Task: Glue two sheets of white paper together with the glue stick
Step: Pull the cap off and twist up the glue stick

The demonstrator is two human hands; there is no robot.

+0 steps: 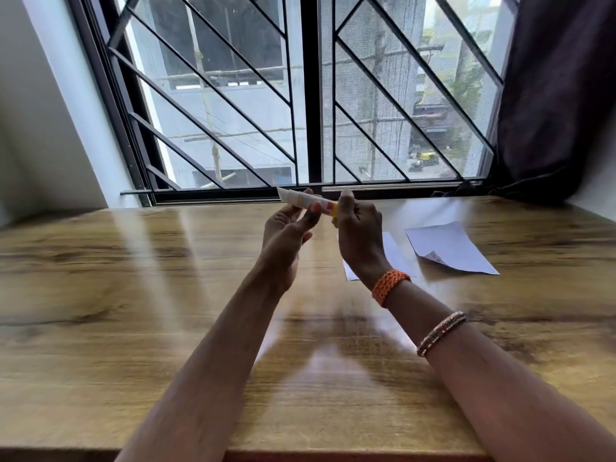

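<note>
I see the glue stick held up in the air above the wooden table, in front of the window sill. My left hand pinches its white and yellow body between thumb and fingers; my right hand closes around its yellow end. To the right of the glue stick, one sheet of white paper lies flat on the table, partly hidden by my right wrist with its orange band. A second sheet lies just beyond, one corner folded.
</note>
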